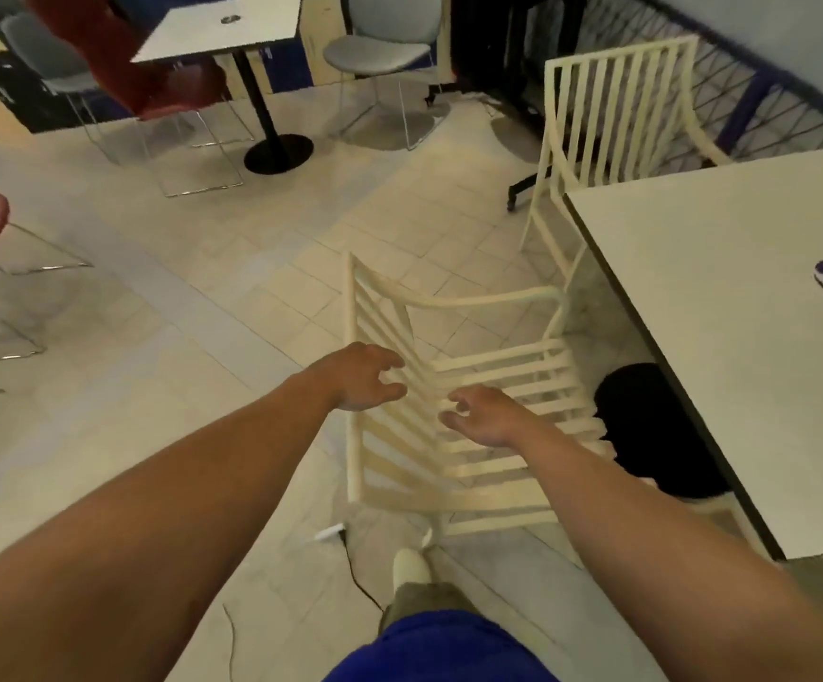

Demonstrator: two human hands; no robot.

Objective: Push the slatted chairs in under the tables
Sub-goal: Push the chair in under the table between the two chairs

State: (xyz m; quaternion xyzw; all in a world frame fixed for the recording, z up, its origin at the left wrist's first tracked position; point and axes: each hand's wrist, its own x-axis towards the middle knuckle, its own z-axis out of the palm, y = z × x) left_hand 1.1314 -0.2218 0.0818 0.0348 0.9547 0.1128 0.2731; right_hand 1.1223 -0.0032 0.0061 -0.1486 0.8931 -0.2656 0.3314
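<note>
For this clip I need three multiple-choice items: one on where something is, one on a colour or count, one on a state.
1. Where does the near slatted chair stand relative to the big table?
A. fully under it
B. out on the floor beside its edge
C. on top of it

2. How many cream slatted chairs are in view?
A. one
B. two
C. four

3. What are the left hand and right hand doing?
A. each with a closed grip on a table leg
B. open, fingers spread, over the near chair's slats
C. carrying a cup

Key: 1 B, the seat lies clear of the tabletop edge. 2 B, the near chair plus the far slatted chair at the table's far end. 3 B, both hands show curled, parted fingers with nothing clasped.
</note>
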